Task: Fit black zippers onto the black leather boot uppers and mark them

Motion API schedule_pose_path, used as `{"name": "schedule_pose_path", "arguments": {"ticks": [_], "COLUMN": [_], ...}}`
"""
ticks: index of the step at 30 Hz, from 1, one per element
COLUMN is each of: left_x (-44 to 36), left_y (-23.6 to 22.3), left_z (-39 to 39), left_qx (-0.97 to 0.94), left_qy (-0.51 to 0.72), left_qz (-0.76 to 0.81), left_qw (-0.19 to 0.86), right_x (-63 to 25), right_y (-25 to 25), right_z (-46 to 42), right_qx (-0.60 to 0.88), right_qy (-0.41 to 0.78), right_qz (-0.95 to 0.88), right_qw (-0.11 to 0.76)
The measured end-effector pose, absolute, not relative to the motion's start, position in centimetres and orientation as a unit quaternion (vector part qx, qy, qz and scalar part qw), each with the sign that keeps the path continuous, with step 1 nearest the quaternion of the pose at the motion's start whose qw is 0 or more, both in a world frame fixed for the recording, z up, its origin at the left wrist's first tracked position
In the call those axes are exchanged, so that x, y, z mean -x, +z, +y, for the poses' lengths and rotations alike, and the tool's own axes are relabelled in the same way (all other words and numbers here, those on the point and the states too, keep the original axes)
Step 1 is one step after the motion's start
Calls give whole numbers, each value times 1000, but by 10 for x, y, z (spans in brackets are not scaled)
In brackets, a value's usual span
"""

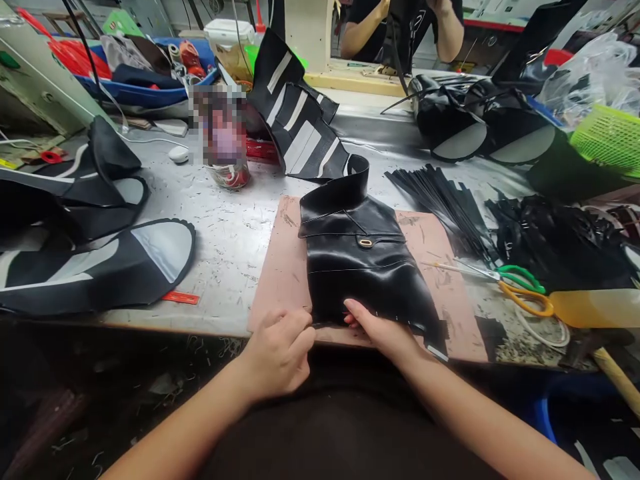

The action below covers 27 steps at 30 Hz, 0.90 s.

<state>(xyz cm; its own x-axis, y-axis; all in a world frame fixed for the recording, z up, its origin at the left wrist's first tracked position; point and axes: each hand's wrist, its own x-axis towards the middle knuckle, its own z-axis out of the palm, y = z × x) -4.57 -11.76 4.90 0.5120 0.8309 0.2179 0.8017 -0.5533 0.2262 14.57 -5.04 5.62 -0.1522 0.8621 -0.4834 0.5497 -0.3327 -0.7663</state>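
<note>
A glossy black leather boot upper with a small gold-coloured metal fitting lies on a pinkish board at the front of the bench. My left hand is closed in a pinch at the upper's near left corner; its fingertips are partly hidden. Along the near edge, my right hand grips the leather with the thumb on top and the fingers curled partly out of sight. Beyond the board, another black piece with white strips lies inside up.
Black uppers are piled at left, near a glass jar. Right of the board lie black strips, scissors and a yellowish bottle. A green basket stands far right. Another person's arms show across the bench.
</note>
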Motion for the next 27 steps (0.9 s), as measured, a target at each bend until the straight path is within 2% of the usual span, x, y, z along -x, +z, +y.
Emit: {"name": "schedule_pose_path", "arguments": {"ticks": [6, 11, 27], "left_x": [39, 35, 39], "left_y": [34, 27, 35], "left_z": [-129, -131, -128], "left_qx": [-847, -835, -828], "left_qy": [219, 239, 192], "left_qz": [481, 490, 527], "left_qw": [-64, -77, -5], "right_x": [-138, -130, -139], "right_y": [74, 88, 64], "right_z": [-49, -48, -51], "right_qx": [697, 720, 671], "right_qy": [476, 451, 411], "right_qz": [-532, -526, -604], "right_qw": [73, 37, 126]}}
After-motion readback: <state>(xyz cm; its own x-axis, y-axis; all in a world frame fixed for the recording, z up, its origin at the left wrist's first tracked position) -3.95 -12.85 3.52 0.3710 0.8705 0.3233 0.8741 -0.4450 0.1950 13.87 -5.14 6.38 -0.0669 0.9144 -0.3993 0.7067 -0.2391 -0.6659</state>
